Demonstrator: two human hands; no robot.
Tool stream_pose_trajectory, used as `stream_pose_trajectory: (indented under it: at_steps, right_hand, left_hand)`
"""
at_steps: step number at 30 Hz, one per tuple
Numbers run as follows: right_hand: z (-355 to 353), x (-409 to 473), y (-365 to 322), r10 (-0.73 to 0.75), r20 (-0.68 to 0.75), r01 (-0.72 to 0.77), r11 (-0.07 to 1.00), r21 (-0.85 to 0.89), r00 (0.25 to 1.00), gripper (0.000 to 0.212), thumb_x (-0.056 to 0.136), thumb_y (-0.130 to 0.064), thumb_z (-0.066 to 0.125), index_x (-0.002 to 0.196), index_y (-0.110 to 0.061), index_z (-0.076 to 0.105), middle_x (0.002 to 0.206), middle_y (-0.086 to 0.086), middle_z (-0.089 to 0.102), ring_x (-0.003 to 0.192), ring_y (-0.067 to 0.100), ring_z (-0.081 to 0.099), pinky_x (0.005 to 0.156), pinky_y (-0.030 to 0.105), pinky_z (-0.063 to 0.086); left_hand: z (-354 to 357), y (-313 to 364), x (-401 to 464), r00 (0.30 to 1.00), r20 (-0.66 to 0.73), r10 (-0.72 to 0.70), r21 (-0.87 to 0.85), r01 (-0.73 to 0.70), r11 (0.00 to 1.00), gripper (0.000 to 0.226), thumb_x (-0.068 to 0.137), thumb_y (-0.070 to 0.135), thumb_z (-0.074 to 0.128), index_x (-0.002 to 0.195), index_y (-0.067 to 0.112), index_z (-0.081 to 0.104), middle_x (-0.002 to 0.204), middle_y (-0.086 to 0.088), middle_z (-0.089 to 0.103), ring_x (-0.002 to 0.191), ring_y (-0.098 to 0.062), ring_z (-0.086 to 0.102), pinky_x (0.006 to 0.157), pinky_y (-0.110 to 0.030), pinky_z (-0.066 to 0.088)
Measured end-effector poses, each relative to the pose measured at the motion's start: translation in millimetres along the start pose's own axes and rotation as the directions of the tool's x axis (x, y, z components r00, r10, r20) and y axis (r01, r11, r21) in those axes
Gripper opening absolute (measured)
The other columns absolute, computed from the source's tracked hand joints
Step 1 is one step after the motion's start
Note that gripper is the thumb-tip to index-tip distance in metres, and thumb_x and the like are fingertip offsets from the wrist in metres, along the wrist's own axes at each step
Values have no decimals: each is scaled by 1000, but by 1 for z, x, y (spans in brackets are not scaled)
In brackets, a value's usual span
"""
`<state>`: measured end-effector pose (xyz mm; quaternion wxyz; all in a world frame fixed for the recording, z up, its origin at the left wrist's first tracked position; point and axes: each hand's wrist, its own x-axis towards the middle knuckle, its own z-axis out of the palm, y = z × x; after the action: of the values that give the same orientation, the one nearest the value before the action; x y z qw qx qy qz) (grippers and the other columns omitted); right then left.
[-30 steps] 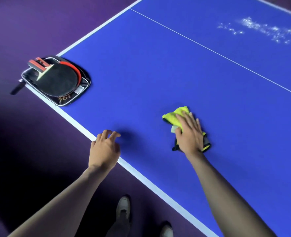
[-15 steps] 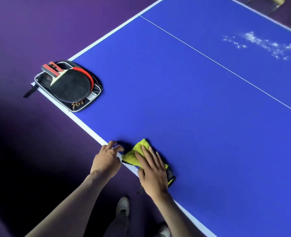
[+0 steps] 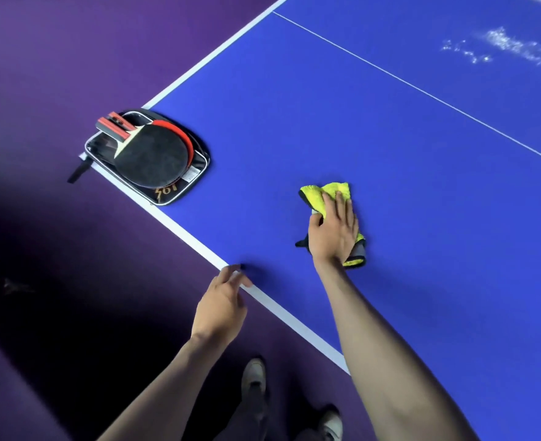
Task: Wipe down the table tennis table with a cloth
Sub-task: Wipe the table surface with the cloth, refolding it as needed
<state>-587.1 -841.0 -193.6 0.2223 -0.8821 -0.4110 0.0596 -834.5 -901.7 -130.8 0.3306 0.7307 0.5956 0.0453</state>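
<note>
A blue table tennis table (image 3: 374,148) with white edge lines fills the right of the view. A yellow cloth with a grey backing (image 3: 329,194) lies bunched on it, a little in from the near edge. My right hand (image 3: 334,230) presses flat on the cloth, fingers spread over it and thumb gripping its left side. My left hand (image 3: 223,305) rests its fingertips on the white near edge of the table, holding nothing.
Two paddles (image 3: 151,151) lie stacked on a black case (image 3: 180,189) at the table's near left corner. A patch of white speckles (image 3: 517,47) marks the far right surface. Purple floor (image 3: 72,58) surrounds the table; my shoes (image 3: 253,377) show below.
My right hand has pushed the cloth away from the near edge, back toward the middle of the table. My left hand has stayed on the edge.
</note>
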Motion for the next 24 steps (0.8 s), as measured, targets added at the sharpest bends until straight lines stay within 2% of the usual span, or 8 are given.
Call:
stream_pose_trajectory:
  at_steps: [3,7,10,12,14,16,20,24]
  right_hand:
    - [7,-56,-24,-197,65,196,980,21,978,50,88,-26,60,138,-35,63,157,-8,50,145,22,46,99,42,43]
    - [3,-136,-39,-417,190,410,909,74,889,55,91,-19,63,141,-41,58,159,-16,45,141,21,46,99,42,43]
    - [-9,-168,-30,-502,266,502,862,72,823,69,82,-5,61,140,-41,55,159,-20,40,133,21,47,95,39,42]
    - [-20,-183,-16,-545,315,560,827,50,777,79,73,-1,65,140,-42,55,154,-19,44,123,23,50,90,41,45]
    - [-34,-198,5,-580,364,609,792,42,729,80,70,2,67,137,-41,57,150,-17,47,117,25,51,87,44,49]
    - [-54,-210,25,-555,409,593,804,42,724,79,72,4,62,137,-40,57,147,-16,48,113,25,51,88,46,52]
    - [-107,-227,59,-406,476,441,897,42,780,81,78,8,55,141,-43,54,141,-19,49,109,25,49,93,45,51]
    - [-151,-241,71,-360,384,302,931,206,850,77,86,10,53,140,-44,55,137,-22,53,104,24,49,98,39,49]
  left_hand:
    - [-5,-1,-9,989,-109,-97,-75,89,993,45,84,-6,41,105,26,66,126,17,49,112,-10,47,68,-31,44]
    - [-18,-4,-16,965,-205,-166,-178,130,975,41,83,-5,44,100,25,67,117,13,51,110,-14,47,70,-34,45]
    - [-30,-9,-18,960,-226,-167,-210,119,970,41,83,-3,44,100,25,69,117,10,52,112,-14,48,74,-36,48]
    - [-37,-11,-20,959,-223,-176,-220,127,967,41,82,-2,44,101,23,70,117,7,53,111,-18,50,77,-40,52]
    - [-44,-11,-25,959,-224,-174,-240,119,963,42,82,-2,44,101,23,72,116,5,54,108,-21,53,79,-39,52]
    - [-50,-10,-32,964,-215,-155,-256,97,962,42,82,-3,45,100,23,72,115,3,55,107,-24,55,80,-36,50]
    - [-68,-1,-48,986,-145,-78,-216,46,975,39,83,-2,47,100,23,72,109,0,55,101,-29,58,82,-37,51]
    - [-92,16,-74,997,-69,-18,-213,3,977,41,88,-1,49,92,36,66,102,-1,60,84,-23,63,71,-30,47]
